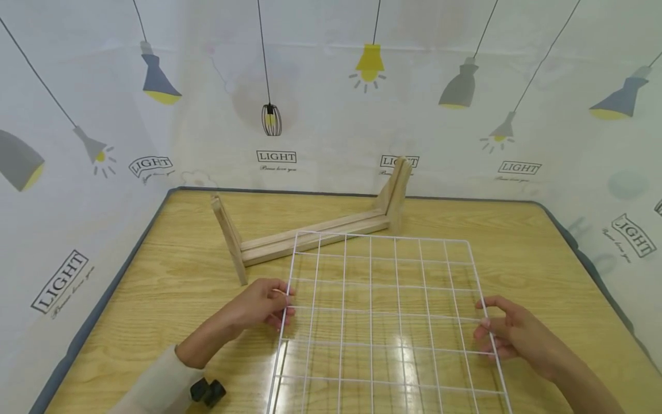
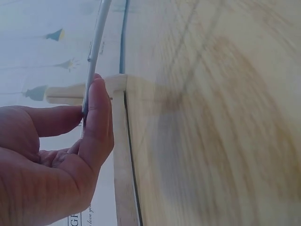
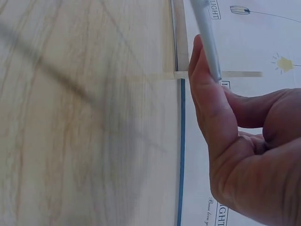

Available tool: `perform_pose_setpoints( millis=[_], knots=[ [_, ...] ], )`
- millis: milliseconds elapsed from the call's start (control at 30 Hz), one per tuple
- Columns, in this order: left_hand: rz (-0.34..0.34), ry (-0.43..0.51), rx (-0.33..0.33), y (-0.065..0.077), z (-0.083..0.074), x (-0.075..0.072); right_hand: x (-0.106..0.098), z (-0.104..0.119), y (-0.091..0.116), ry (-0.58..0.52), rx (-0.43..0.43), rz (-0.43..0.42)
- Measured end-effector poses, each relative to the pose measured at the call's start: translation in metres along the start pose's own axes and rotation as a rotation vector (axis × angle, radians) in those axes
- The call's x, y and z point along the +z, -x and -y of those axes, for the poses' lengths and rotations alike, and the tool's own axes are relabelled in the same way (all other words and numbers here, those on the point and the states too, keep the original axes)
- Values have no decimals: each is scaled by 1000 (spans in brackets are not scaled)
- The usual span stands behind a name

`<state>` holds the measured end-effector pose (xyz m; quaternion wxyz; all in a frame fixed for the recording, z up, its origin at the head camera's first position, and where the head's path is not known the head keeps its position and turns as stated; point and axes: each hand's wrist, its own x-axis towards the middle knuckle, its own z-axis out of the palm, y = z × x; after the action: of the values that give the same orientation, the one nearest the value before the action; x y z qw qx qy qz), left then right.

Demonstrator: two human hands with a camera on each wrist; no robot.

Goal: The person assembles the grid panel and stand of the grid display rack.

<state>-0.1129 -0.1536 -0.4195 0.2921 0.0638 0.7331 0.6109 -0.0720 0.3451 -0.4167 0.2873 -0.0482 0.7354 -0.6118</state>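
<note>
A white wire grid panel (image 1: 370, 286) is held above the table by both hands, one at each side edge. My left hand (image 1: 261, 305) pinches the left edge wire between thumb and fingers; in the left wrist view the panel shows edge-on as a white rod (image 2: 96, 42). On the opposite side my right hand (image 1: 522, 336) pinches the right edge wire. Its fingers lie beneath the white wire (image 3: 207, 40) in the right wrist view. Behind the panel's far edge lies a wooden stand (image 1: 279, 244), a long grooved bar with an upright piece at each end.
The wood-grain table (image 1: 155, 276) has a dark blue-grey edge. White cloth walls (image 1: 320, 103) printed with lamps surround it on the back and sides. A small black object (image 1: 208, 392) sits by the left sleeve (image 1: 160, 382).
</note>
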Motion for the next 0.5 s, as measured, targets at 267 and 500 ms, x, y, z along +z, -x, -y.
perform_pose_setpoints(
  millis=[267,500],
  knots=[
    [-14,14,26,0,-5,-2,0,5,-4,37,-45,-59],
    [-23,7,74,0,-10,-5,0,13,-6,62,-84,-96]
  ],
)
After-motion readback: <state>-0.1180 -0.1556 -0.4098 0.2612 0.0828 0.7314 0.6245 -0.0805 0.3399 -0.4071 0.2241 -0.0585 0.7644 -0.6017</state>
